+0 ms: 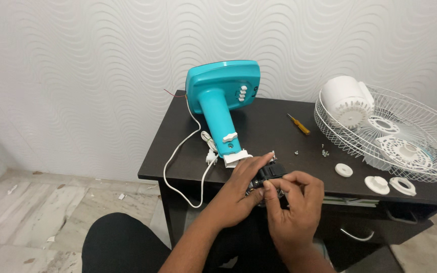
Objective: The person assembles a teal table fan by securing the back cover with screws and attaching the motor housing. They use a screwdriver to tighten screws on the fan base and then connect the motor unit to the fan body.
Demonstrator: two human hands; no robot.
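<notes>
Both hands at the near edge of the dark counter point(279, 126), working on a small black motor point(270, 174) just right of the teal fan stand point(218, 108) lying on its side. Left hand point(238, 194) curled under and around the motor, fingers closed on it. Right hand point(294, 202) pinched shut on the motor's near side, thumb and forefinger meeting on some small part too hidden to name.

Best to keep the left hand as a steady cradle and let only the right fingertips turn or press; better still, rest the motor on the counter rather than hold it over the edge. Worth watching the white cord point(178, 151) trailing off the near left edge. Loose screws point(323, 150), the yellow screwdriver point(298, 124) and three white round caps point(375, 184) lie to the right, in front of the wire fan guard point(421, 151), within easy reach.
</notes>
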